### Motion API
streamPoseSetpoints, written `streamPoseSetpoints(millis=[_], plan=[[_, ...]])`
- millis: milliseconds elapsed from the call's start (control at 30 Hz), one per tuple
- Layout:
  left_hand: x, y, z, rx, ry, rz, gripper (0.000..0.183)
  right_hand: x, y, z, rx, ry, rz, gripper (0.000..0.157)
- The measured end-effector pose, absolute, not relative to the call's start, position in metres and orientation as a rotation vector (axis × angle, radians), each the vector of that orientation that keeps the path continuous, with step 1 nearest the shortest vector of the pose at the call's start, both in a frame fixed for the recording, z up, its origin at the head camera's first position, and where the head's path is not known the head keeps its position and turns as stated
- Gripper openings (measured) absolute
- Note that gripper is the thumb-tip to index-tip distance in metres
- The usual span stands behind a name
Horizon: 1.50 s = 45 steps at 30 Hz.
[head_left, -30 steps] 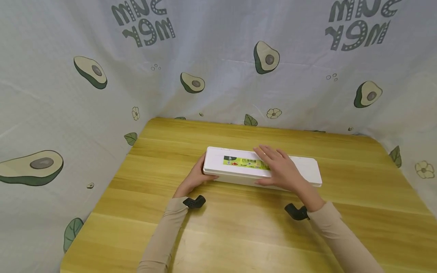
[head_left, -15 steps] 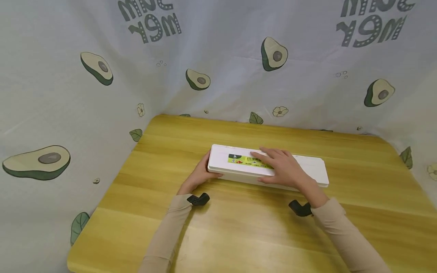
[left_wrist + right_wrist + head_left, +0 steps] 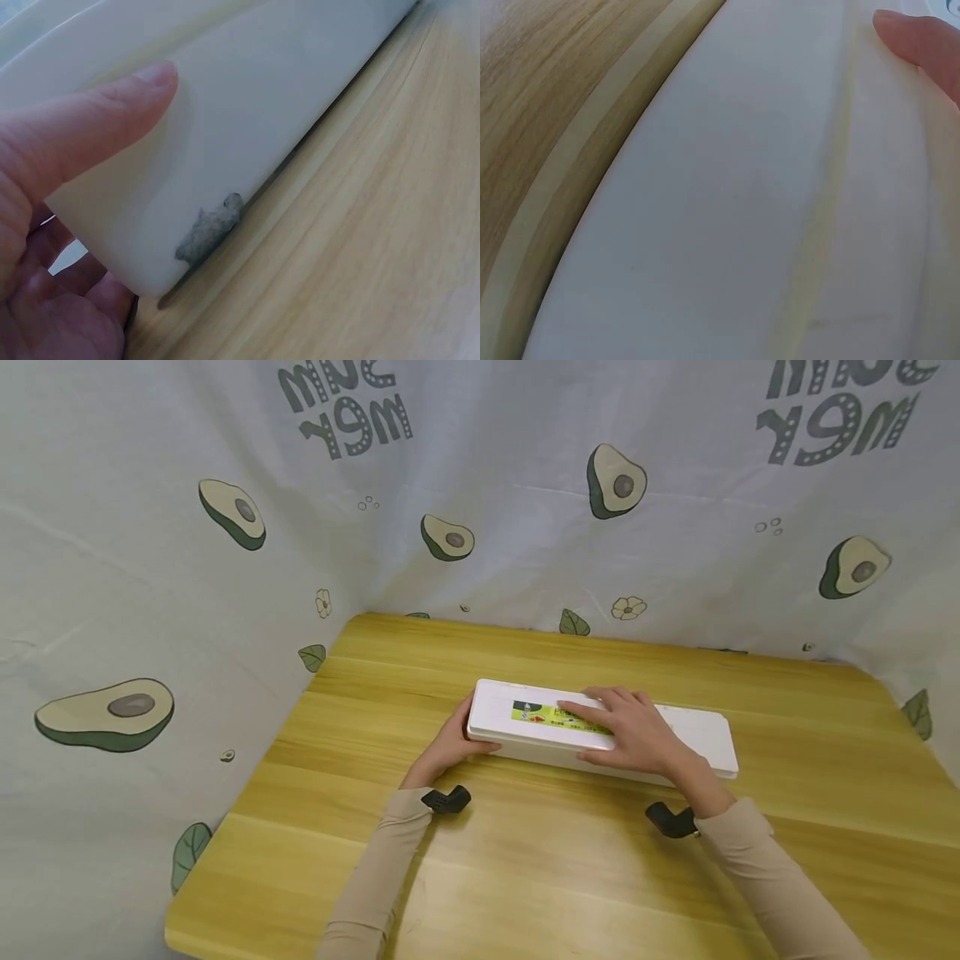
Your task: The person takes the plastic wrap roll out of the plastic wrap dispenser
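A long white cling film box (image 3: 697, 739) lies on the wooden table, with a yellow-green label (image 3: 525, 712) on its lid. My left hand (image 3: 450, 742) grips the box's left end. In the left wrist view its thumb (image 3: 112, 112) lies along the front wall and the other fingers wrap round the end. A grey worn patch (image 3: 210, 232) marks the lower front edge there. On the lid, right of its middle, rests my right hand (image 3: 637, 735), fingers extended over part of the label. Its thumb (image 3: 922, 41) touches near the front edge of the lid in the right wrist view.
The yellow wooden tabletop (image 3: 540, 860) stretches around the box. A pale curtain (image 3: 510, 468) with avocado prints hangs behind and to the left of the table. Black wrist mounts (image 3: 447, 799) stick out from both beige sleeves (image 3: 772, 868).
My right hand has shifted slightly left along the lid, covering more of the label. The left hand keeps its grip. The whole scene has drifted right in the head view.
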State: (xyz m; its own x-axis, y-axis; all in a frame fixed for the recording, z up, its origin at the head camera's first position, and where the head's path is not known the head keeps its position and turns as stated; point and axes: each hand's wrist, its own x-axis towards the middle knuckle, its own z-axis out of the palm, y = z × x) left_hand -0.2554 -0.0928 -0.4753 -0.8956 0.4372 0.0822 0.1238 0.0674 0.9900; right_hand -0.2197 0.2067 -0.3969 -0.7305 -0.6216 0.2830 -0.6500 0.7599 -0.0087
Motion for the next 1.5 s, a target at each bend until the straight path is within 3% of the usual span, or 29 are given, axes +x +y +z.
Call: streamPoseSetpoints(millis=[333, 567, 1300, 1500], plan=[[-0.254, -0.092, -0.473, 0.541, 2.098, 1.921, 0.102, -0.220, 0.206, -0.396, 0.994, -2.678, 0.140, 0.070], [-0.243, -0.093, -0.452, 0.560, 2.080, 1.886, 0.099, -0.218, 0.207, -0.395, 0.994, -2.668, 0.142, 0.070], [-0.246, -0.093, -0.453, 0.576, 2.086, 1.865, 0.097, -0.214, 0.212, -0.383, 0.980, -2.637, 0.146, 0.070], [-0.253, -0.092, -0.467, 0.544, 2.093, 1.883, 0.100, -0.211, 0.215, -0.383, 0.957, -2.655, 0.126, 0.071]])
